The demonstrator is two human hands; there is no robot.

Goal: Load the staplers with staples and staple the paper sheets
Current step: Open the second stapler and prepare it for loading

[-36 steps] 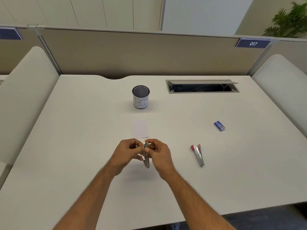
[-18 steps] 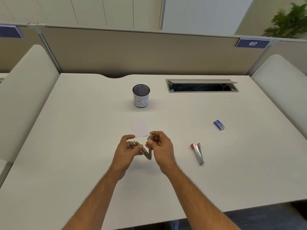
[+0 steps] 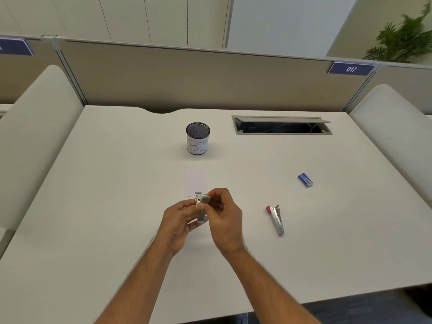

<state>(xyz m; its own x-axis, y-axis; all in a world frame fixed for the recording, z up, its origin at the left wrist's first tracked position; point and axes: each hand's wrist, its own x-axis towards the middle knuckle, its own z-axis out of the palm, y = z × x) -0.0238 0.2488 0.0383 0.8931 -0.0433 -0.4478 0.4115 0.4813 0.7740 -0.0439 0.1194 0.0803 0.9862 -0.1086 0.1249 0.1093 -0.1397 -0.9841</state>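
Both hands, left hand (image 3: 180,220) and right hand (image 3: 224,213), grip small grey metal stapler (image 3: 201,208); round black mesh pen cup (image 3: 197,141) contents unclear

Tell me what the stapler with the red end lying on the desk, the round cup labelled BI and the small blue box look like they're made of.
Stapler with the red end: bright bare metal by its silvery glint; the red tip looks like plastic. Round cup labelled BI: dark fine mesh at the rim, probably metal, wrapped in a white handwritten label, seemingly paper. Small blue box: likely printed cardboard, matte with sharp edges.
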